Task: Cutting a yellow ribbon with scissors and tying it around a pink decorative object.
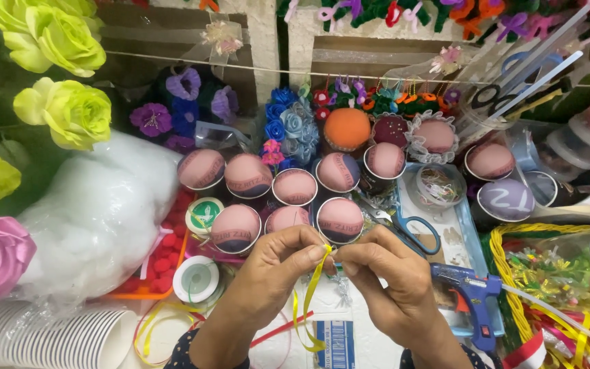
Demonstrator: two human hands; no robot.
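Lower centre: my left hand (268,270) and right hand (384,273), fingers pinched shut on a yellow ribbon (314,277), forming 1 bow; loops unfinished, tail dangling, glue gun (469,294) unused.

We are looking through a single camera worn on the head, pointing steeply down and slightly forward over a crowded craft table. We are sitting close: the left hand (268,270) and right hand (384,273) are filling the lower middle of the frame, wrists running off the bottom edge. The view is reaching forward to the back wall (268,27) along the top. No second view is sharing the scene.
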